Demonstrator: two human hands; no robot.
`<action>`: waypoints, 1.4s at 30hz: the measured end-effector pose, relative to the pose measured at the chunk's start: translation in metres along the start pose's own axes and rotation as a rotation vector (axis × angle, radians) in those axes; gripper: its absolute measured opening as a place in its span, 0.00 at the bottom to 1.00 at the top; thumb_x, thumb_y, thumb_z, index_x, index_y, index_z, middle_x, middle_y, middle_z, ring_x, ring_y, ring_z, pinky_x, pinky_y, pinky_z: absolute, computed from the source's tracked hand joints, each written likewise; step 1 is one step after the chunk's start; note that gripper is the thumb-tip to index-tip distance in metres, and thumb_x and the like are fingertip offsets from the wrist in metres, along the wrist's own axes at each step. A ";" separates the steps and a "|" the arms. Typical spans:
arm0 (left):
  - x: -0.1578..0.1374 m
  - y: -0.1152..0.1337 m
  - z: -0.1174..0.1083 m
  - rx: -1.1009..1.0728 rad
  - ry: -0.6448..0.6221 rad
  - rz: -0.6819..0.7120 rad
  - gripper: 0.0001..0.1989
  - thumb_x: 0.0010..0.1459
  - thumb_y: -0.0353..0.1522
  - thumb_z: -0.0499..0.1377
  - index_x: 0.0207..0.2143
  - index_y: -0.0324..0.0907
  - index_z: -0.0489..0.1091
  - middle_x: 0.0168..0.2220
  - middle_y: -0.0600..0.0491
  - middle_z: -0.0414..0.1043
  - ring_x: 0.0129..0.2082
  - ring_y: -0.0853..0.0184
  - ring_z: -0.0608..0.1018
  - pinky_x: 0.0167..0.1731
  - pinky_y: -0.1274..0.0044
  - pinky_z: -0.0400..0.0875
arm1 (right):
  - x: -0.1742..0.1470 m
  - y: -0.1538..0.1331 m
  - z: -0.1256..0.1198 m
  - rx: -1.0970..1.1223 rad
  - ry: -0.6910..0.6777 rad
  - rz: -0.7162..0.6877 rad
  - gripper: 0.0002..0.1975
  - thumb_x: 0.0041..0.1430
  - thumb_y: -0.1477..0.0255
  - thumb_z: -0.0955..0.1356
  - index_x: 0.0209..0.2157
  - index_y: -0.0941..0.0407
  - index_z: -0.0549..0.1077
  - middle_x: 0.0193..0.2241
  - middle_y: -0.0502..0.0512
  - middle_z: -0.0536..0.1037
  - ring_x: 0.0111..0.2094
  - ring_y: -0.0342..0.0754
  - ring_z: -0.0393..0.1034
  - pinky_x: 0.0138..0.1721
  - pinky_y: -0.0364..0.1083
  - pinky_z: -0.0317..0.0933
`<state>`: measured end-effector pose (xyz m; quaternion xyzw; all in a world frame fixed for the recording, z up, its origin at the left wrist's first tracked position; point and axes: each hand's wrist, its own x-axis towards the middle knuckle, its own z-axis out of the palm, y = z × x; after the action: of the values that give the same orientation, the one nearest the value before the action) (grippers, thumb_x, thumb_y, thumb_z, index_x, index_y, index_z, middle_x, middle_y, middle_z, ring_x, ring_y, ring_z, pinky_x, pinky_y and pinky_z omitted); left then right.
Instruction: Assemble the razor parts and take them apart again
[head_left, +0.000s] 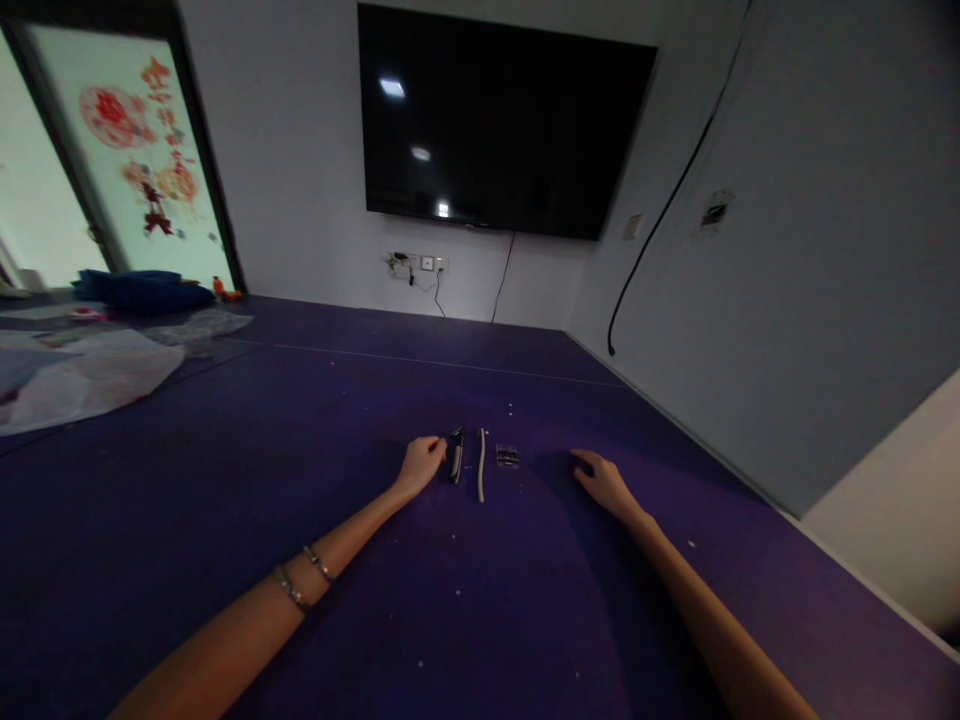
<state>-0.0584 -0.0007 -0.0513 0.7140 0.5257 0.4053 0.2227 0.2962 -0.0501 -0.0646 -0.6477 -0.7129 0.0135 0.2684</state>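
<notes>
My left hand [423, 466], its fingers curled in, rests on the purple surface [360, 600]. Just right of it lies a slim black-and-pale tool [457, 458]; its kind is unclear, and I see no contact with the hand. Beside that tool is a short white strip or cable piece [481, 466], lying lengthwise away from me. Farther right sits a small clear packet with dark pieces in it [507, 456], too small to make out. My right hand [601, 480] lies to the right of the packet, apart from it, thumb and fingers slightly spread and holding nothing.
Tiny white bits [453, 537] are scattered on the surface. Clear plastic sheeting [97, 370] and dark blue cloth [142, 290] lie at the far left. A television [502, 120] hangs on the back wall above sockets [427, 263]. A black cable [667, 200] dangles at the right wall.
</notes>
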 end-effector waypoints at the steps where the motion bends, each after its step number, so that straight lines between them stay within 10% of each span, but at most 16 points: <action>1: 0.001 -0.001 -0.001 0.005 0.002 -0.013 0.17 0.53 0.35 0.46 0.16 0.39 0.65 0.16 0.56 0.64 0.19 0.70 0.66 0.24 0.79 0.55 | -0.003 0.002 0.000 0.000 -0.001 0.001 0.20 0.53 0.74 0.60 0.48 0.58 0.70 0.48 0.60 0.72 0.50 0.51 0.66 0.54 0.52 0.56; 8: 0.017 -0.019 -0.034 0.080 0.057 -0.051 0.17 0.54 0.35 0.45 0.20 0.39 0.67 0.19 0.53 0.67 0.22 0.68 0.70 0.26 0.78 0.60 | -0.005 0.002 0.005 -0.026 -0.016 -0.036 0.19 0.55 0.73 0.59 0.47 0.57 0.71 0.49 0.59 0.72 0.52 0.52 0.64 0.55 0.53 0.54; 18: 0.023 -0.067 -0.062 0.745 -0.010 -0.123 0.26 0.57 0.41 0.45 0.53 0.34 0.62 0.56 0.34 0.56 0.57 0.41 0.55 0.51 0.53 0.48 | -0.005 0.004 0.007 -0.094 -0.021 -0.071 0.19 0.57 0.72 0.57 0.47 0.61 0.70 0.50 0.63 0.70 0.53 0.51 0.62 0.56 0.50 0.53; 42: 0.023 -0.068 -0.063 0.819 -0.046 -0.101 0.28 0.58 0.42 0.42 0.54 0.34 0.61 0.57 0.35 0.57 0.57 0.42 0.57 0.51 0.56 0.51 | -0.007 0.010 0.015 -0.017 0.057 -0.082 0.19 0.56 0.73 0.58 0.46 0.60 0.72 0.50 0.63 0.70 0.52 0.52 0.63 0.55 0.52 0.54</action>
<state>-0.1455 0.0374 -0.0584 0.7256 0.6729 0.1352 -0.0484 0.2990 -0.0504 -0.0837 -0.6203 -0.7310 -0.0222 0.2835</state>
